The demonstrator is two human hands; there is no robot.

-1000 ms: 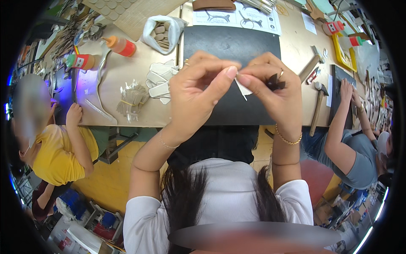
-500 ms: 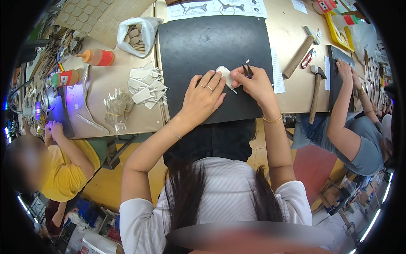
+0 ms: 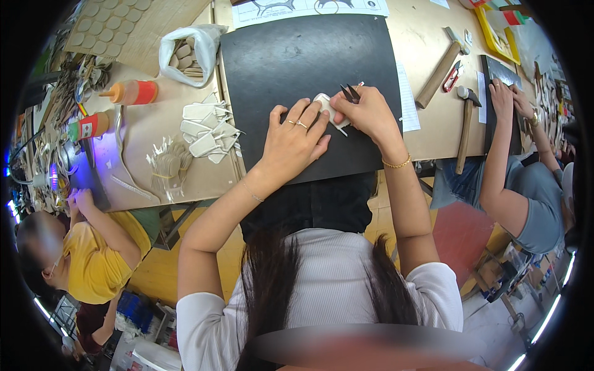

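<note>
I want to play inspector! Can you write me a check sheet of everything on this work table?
Surface: tan table with a black mat on it.
Job's things: small white piece lying on the mat; dark pointed tool.
Clutter: pile of white pieces, white bag of tan bits, two orange bottles, hammer, wooden block, printed sheet.
Grips: left hand presses flat on the white piece; right hand holds the dark pointed tool at it.
Cables: nothing seen for sure; the far-left tangle is too blurry.
Surroundings: a person in yellow on the left, another person's arm on the right.
</note>
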